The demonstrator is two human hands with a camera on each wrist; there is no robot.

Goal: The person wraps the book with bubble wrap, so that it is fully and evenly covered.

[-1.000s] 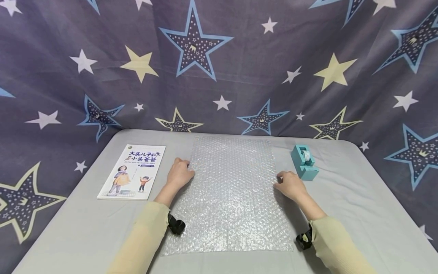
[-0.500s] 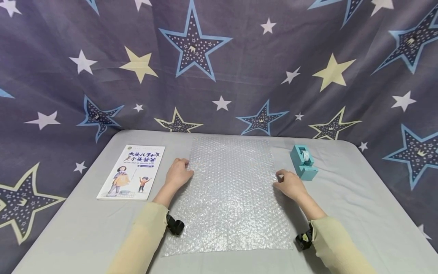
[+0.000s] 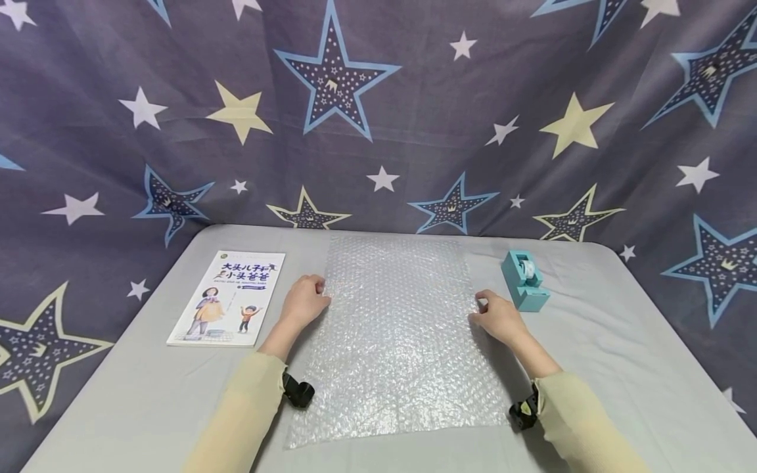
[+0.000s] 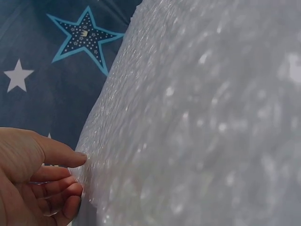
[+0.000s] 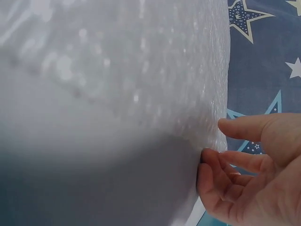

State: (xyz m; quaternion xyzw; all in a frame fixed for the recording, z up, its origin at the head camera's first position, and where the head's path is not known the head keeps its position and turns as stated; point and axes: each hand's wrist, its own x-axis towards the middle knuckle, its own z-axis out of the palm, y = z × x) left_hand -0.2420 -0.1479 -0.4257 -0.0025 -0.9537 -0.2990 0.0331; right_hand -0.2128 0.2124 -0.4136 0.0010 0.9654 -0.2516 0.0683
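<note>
A rectangular sheet of clear bubble wrap [image 3: 396, 341] lies on the grey cloth, its long sides running away from me. At its left edge my left hand [image 3: 304, 301] pinches the border; in the left wrist view the thumb [image 4: 75, 159] is at the edge, with curled fingers below. Opposite, my right hand [image 3: 500, 318] pinches the right edge. The right wrist view shows that thumb [image 5: 230, 127] at the border, its fingers bent under the edge. Both forearms come in from the front, palms facing inward.
To the left lies a white picture book [image 3: 227, 299] with Chinese lettering. At right stands a teal tape dispenser [image 3: 525, 281] with a clear roll, close to my right hand. A dark star-patterned curtain [image 3: 378, 118] hangs behind the grey-covered table [image 3: 615, 315].
The bubble wrap has slid slightly left, and its near edge has turned, the left corner coming closer. My left hand has shifted a little left with it, my right hand barely.
</note>
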